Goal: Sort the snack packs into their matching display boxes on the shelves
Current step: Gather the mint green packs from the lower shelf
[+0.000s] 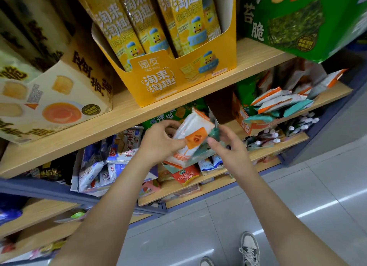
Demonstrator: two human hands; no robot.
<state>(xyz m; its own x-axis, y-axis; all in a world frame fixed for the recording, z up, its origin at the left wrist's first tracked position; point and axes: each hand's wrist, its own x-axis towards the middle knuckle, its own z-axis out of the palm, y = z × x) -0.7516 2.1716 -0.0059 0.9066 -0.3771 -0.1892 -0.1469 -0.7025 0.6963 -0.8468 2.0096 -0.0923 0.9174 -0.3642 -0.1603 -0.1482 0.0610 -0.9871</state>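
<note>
Left hand (160, 140) fingers were clamped on the orange pack (193, 134); right hand (228, 148) pinched the teal pack (215, 131). Advised: separate them fully before loading the display box (241, 116) at two o'clock.

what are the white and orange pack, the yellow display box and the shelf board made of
White and orange snack pack: looks like thin plastic film, slight sheen. Yellow display box: printed cardboard, cut folded edges, white inside. Light shelf board: wood-grain finish, possibly laminate.

The top wooden shelf (258, 53) carries a cream box (59, 98), a yellow display box (178, 83) and a green box (297, 27).
</note>
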